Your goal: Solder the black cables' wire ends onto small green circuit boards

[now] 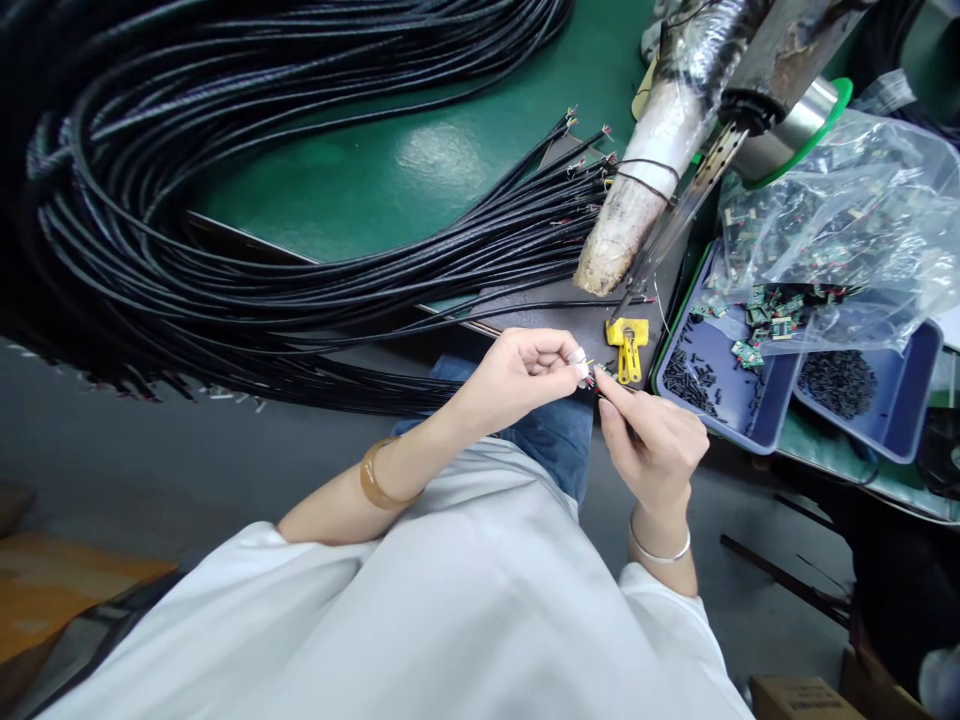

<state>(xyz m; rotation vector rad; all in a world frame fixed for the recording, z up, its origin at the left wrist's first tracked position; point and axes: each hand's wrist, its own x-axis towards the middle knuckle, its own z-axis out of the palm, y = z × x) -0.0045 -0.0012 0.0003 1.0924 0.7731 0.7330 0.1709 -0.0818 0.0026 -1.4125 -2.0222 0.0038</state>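
Fingertip to fingertip, my two hands meet at the table's front edge. My left hand (517, 372) is closed in a pinch, with white wrapping on its fingertips. Thin coloured wires (589, 380) poke out from that pinch towards my right hand (656, 435). The right hand's fingers are also closed, its index fingertip at the wires; what lies inside its grip is hidden. Just beyond the fingers sits a yellow clip (628, 348). A large bundle of black cables (390, 285) with stripped ends runs behind my left hand.
A smoke duct (637, 190) and a soldering iron (697, 190) slope down over the table. To the right, blue trays (765, 430) hold small black tubes and circuit boards (772, 318) under a clear plastic bag (862, 210). A solder spool (795, 135) stands behind.
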